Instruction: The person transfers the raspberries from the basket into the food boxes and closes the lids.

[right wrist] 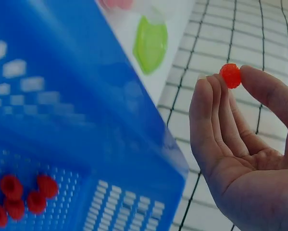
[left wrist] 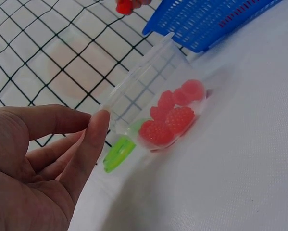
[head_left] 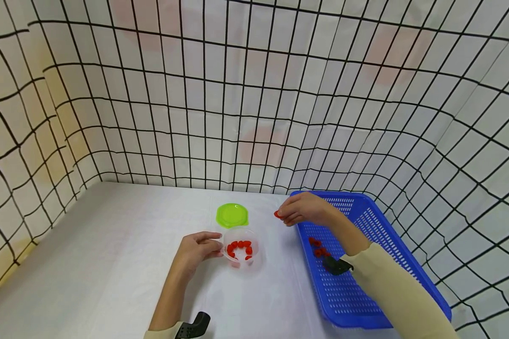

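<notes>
My left hand [head_left: 197, 249] pinches the near-left rim of a clear plastic tub [left wrist: 144, 86] between thumb and index finger. The tub stands upright on the white table, and several red raspberries [left wrist: 180, 118] lie on its bottom. My right hand [right wrist: 249, 134] holds a single raspberry [right wrist: 230, 76] between its thumb and fingertips. In the head view that hand is raised near the left rim of a blue basket [head_left: 314, 282], to the right of the tub. A bright green lid [head_left: 232, 215] rests on the table just behind the tub.
Several more raspberries [right wrist: 36, 202] lie on the basket's floor, toward its left side. A black strap device [head_left: 337, 266] sits on my right wrist, over the basket. White walls with black grid netting [head_left: 254, 94] enclose the table [head_left: 123, 263] at the back and sides.
</notes>
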`<control>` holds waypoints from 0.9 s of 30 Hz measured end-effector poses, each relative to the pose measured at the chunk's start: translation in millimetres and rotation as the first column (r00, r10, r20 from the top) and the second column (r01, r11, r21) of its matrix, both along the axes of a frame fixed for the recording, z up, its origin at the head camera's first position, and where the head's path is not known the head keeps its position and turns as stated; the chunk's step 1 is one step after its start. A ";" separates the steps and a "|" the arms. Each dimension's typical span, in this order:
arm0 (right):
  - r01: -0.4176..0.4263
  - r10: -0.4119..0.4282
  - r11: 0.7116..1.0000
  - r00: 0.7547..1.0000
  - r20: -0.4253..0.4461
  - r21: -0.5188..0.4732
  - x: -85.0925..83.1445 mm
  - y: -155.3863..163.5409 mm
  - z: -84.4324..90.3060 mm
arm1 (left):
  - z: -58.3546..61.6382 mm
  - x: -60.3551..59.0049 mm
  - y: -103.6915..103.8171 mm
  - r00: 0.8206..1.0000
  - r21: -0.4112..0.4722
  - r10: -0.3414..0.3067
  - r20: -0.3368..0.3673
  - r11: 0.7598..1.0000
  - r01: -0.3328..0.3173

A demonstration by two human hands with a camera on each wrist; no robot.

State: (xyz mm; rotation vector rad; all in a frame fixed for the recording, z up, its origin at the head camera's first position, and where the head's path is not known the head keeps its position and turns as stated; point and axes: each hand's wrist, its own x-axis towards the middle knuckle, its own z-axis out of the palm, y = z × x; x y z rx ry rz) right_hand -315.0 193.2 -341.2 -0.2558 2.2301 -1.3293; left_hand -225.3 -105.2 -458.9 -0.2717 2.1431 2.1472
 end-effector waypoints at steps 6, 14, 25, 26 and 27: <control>-0.024 0.023 0.998 1.000 0.010 0.058 5.3 -26.8 -13.3 | 0.9 1.4 -0.6 1.000 -0.009 0.000 -0.005 1.000 0.000; -0.084 0.078 0.990 0.995 0.054 0.114 14.4 -55.4 -21.5 | 1.8 0.8 -0.9 1.000 -0.001 -0.008 -0.011 1.000 0.008; -0.124 0.109 0.978 0.989 0.096 0.169 21.7 -77.9 -35.4 | 1.3 0.1 0.5 1.000 0.004 0.001 -0.011 1.000 -0.001; -0.130 0.114 0.976 0.989 0.099 0.173 22.3 -79.2 -36.4 | 1.3 0.2 0.7 1.000 0.003 0.001 -0.011 1.000 -0.001; -0.136 0.119 0.975 0.988 0.101 0.174 23.0 -80.6 -37.0 | 1.3 0.3 0.8 1.000 0.002 0.002 -0.012 1.000 -0.002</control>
